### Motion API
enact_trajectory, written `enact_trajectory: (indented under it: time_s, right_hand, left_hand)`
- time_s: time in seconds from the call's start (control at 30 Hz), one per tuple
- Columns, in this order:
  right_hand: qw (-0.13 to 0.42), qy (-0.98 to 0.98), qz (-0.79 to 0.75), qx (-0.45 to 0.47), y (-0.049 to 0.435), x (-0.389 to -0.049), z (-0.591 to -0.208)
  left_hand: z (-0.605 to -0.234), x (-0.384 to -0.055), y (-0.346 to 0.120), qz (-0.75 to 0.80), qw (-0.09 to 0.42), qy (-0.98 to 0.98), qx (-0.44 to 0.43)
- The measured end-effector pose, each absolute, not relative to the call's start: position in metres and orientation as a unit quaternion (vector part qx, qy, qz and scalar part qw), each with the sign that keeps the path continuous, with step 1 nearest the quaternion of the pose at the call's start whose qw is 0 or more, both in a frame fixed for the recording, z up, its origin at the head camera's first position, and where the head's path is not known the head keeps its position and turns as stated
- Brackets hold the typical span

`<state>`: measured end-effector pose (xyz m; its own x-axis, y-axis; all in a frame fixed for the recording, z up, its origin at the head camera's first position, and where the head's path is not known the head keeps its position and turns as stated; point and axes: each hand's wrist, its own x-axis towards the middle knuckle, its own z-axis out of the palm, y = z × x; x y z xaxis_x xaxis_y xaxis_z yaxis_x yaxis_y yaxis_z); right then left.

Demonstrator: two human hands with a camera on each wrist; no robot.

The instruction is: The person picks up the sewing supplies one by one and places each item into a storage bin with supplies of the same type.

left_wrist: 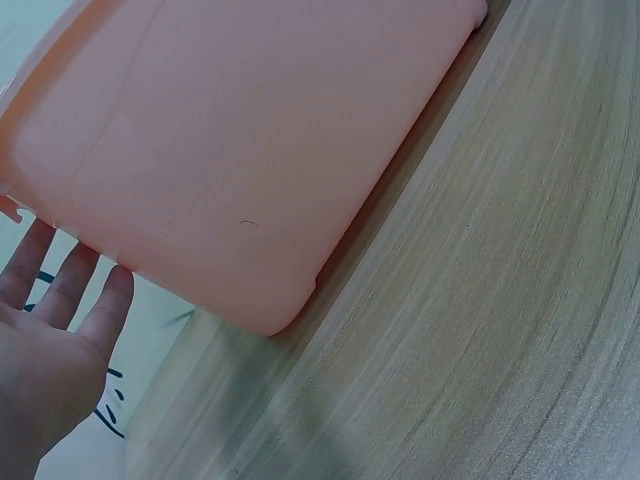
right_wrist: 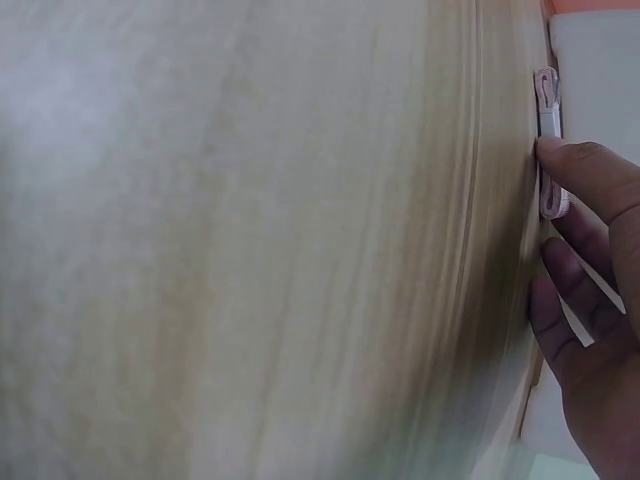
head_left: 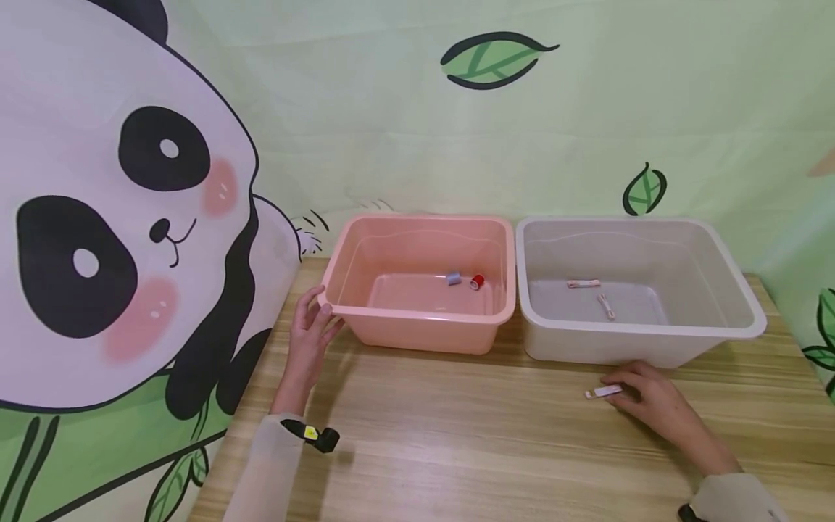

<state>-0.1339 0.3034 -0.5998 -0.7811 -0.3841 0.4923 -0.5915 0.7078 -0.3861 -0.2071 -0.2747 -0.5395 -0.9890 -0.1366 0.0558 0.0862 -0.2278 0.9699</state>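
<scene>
At the left front corner of a pink basin (head_left: 417, 330), my left hand (head_left: 309, 333) touches the rim and outer wall. Its fingers (left_wrist: 115, 300) look fairly straight against the pink plastic in the left wrist view. My right hand (head_left: 652, 402) pinches a small folded pink ribbon bundle (head_left: 607, 391) with a white band, in front of a grey basin (head_left: 600, 344). The right wrist view shows the thumb on the banded bundle (right_wrist: 549, 120), just over the wood. Two similar bundles (head_left: 583, 284) lie inside the grey basin.
Inside the pink basin are a blue thread spool (head_left: 453, 278) and a red one (head_left: 477, 282). The basins stand side by side at the back of a wooden table (head_left: 457, 435). Behind them hangs a green cloth (head_left: 365, 109) printed with a panda and leaves.
</scene>
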Motion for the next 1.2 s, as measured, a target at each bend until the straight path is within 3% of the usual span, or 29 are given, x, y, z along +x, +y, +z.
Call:
enact_trajectory:
  time_s: [1.2]
  right_hand:
    - [0.169, -0.910, 0.277, 0.260, 0.3047, -0.1324, -0.5980]
  left_hand:
    - [-0.5350, -0.2044, -0.2707, -0.774, 0.089, -0.627, 0.024]
